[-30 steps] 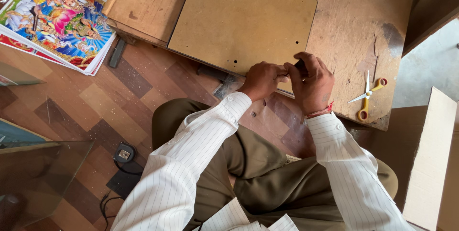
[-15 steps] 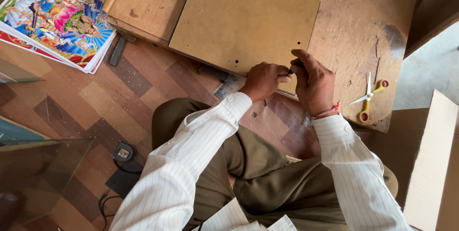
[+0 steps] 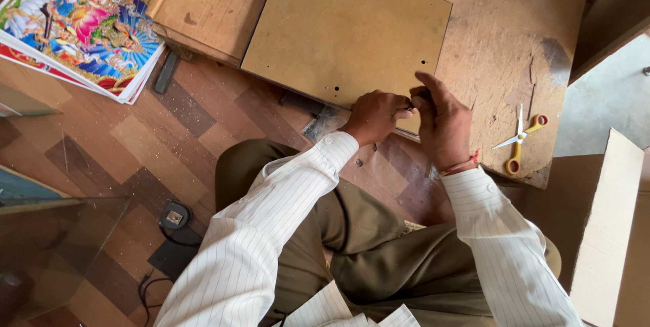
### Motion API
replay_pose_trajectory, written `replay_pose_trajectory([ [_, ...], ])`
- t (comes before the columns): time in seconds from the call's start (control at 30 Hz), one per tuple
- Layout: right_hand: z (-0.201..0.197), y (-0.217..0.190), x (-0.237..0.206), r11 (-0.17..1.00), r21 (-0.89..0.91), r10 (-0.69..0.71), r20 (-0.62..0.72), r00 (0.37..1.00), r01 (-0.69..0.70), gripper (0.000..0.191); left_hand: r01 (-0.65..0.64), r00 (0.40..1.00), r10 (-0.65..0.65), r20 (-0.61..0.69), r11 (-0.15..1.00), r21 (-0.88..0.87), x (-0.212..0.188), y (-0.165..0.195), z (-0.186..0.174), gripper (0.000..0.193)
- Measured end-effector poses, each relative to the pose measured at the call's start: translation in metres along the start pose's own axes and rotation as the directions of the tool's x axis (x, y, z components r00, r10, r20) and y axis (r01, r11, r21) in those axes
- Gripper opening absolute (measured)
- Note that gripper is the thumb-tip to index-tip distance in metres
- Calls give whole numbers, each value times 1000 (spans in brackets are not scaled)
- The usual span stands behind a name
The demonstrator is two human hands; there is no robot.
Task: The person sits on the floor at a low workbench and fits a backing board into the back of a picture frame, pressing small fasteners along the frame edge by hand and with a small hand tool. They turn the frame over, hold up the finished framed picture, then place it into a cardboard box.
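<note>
Hardboard panel (image 3: 345,29) lies flat on the wooden counter (image 3: 514,42). Its near edge is pinched by left hand (image 3: 374,116) and right hand (image 3: 443,120), both closed there; firm, even pressure is judged advisable. Scissors (image 3: 518,143) lie apart.

One flat rectangular tan hardboard panel (image 3: 345,29) lies on one worn low wooden counter (image 3: 501,36), reaching the counter's near edge. Two small round holes (image 3: 332,88) show in the panel by that edge. Two hands work there: one left hand (image 3: 374,116) and one right hand (image 3: 443,120). One pair of yellow-handled scissors (image 3: 520,139) rests near the counter's near right corner. One stack of bright printed picture posters (image 3: 74,22) lies on the floor, with one small black plug adapter (image 3: 174,216) and one pale cardboard box (image 3: 609,232).
</note>
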State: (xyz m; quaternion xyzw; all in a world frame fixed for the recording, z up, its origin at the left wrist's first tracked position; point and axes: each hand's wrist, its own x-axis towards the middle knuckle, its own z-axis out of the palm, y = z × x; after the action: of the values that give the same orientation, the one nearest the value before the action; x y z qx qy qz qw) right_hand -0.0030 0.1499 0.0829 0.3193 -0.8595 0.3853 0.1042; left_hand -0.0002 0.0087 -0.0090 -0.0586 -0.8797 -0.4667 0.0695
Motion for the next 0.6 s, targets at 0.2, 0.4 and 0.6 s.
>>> replay_pose_trajectory([
  [0.2,6,6,1,997,-48,60,-76,995,-63,11,-36,999,34,-32,996,-87,0,-2,1,24],
  [0.4,8,-1,3,984,-52,162,-144,976,-171,21,-1,999,1,-33,1000,-21,4,-3,5,22],
  [0.6,-1,1,-4,996,-59,-76,-68,995,72,25,-31,999,31,-20,999,27,3,-4,6,19],
])
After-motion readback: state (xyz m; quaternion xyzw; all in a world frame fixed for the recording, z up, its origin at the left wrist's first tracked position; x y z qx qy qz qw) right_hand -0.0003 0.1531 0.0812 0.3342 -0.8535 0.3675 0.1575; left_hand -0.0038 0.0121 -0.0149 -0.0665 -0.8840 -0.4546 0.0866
